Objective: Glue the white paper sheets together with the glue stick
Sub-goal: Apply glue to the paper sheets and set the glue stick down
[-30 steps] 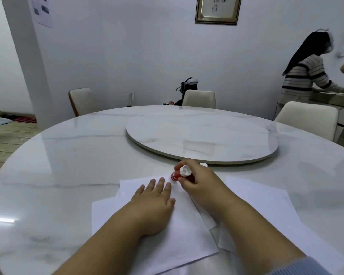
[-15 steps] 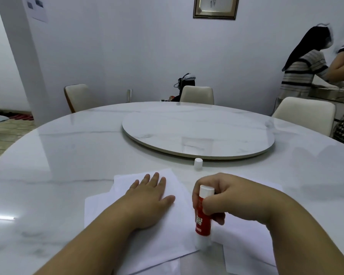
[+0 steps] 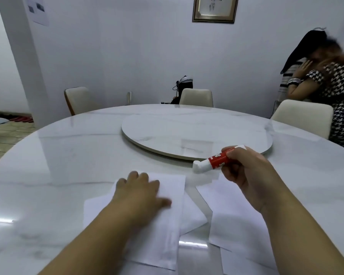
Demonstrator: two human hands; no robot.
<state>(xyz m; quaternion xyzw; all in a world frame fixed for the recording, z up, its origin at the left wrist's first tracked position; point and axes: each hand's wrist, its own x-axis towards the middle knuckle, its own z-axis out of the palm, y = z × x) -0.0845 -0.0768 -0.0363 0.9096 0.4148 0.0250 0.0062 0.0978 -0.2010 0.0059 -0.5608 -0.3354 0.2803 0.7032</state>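
Several white paper sheets lie on the marble table (image 3: 58, 165) in front of me. My left hand (image 3: 139, 193) presses flat, fingers spread, on the top sheet of the left pile (image 3: 167, 231). More sheets (image 3: 238, 225) lie to the right, apart from that pile by a gap of bare table. My right hand (image 3: 248, 175) grips the red and white glue stick (image 3: 214, 161), tilted low and pointing left. Its white end meets the small white cap (image 3: 196, 168) standing on the table beyond the papers.
A round marble turntable (image 3: 197, 133) fills the table's middle, just behind the cap. Cream chairs (image 3: 304, 116) stand around the far side. Two people (image 3: 338, 90) stand close together at the right, near the table's edge.
My right hand lifted the glue stick off the paper's near edge and carried it forward to the cap, tipping it from upright to nearly flat. My left hand stayed on the sheet.
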